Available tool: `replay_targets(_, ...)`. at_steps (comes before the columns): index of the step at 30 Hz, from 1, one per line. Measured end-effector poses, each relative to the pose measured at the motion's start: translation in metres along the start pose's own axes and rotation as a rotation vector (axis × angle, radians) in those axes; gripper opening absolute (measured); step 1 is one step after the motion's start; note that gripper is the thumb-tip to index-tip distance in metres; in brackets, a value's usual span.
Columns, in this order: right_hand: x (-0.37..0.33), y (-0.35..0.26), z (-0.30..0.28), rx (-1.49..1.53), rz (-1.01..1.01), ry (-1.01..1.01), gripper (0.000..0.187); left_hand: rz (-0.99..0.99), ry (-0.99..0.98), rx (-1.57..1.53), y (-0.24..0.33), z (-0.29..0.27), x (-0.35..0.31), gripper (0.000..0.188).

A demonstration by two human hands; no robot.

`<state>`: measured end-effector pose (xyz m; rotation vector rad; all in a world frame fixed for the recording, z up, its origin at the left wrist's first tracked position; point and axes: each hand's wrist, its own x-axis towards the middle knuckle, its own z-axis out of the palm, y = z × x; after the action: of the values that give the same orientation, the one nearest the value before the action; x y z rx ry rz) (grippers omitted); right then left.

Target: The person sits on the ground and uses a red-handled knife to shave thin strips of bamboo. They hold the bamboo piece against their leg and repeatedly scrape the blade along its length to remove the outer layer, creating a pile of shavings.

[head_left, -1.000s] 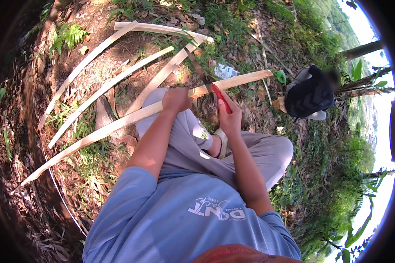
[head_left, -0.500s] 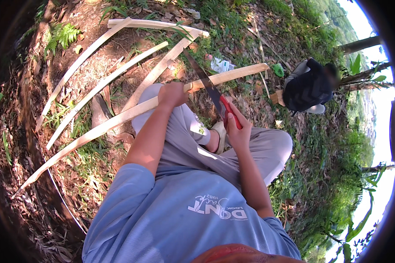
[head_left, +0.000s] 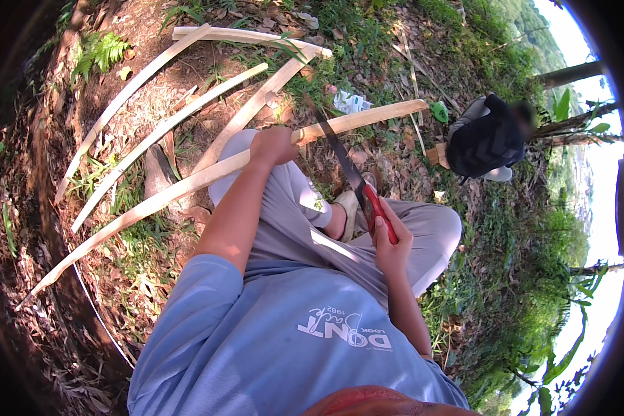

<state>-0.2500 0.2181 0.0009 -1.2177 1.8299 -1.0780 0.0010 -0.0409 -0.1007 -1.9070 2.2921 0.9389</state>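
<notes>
A long pale wooden strip [head_left: 180, 190] lies slantwise across my bent left knee. My left hand [head_left: 274, 145] is closed around it just above the knee. In my right hand [head_left: 393, 246] is the red handle of a handsaw [head_left: 344, 157], gripped with the fingers wrapped round it. The saw's dark blade crosses the strip a little to the right of my left hand, its tip pointing up and left beyond the strip. Whether the teeth have cut into the wood cannot be made out.
Several more wooden strips [head_left: 132, 90] lie on the leafy ground ahead and to the left. A white crumpled packet [head_left: 351, 103] rests beyond the strip. At the right a person in dark clothes [head_left: 485, 142] sits near tree trunks [head_left: 568, 75]. A fern [head_left: 102, 54] grows at the far left.
My right hand has drawn the saw back toward me and slightly right, so less blade extends past the strip. My left hand and the strip have stayed nearly still.
</notes>
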Motion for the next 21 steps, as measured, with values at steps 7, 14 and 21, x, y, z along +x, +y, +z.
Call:
replay_targets(7, -0.021, -0.019, -0.029, -0.020, 0.085, -0.004, 0.043, 0.007, -0.015, 0.008, 0.003, -0.005, -0.002, 0.036)
replay_targets(14, -0.020, -0.045, -0.030, -0.082, 0.082, -0.025, 0.042, 0.028, 0.013, 0.023, 0.002, 0.000, -0.002, 0.036)
replay_targets(21, -0.010, -0.067, -0.022, -0.077, 0.057, -0.026, 0.041, 0.057, 0.038, 0.045, -0.002, 0.002, 0.001, 0.034)
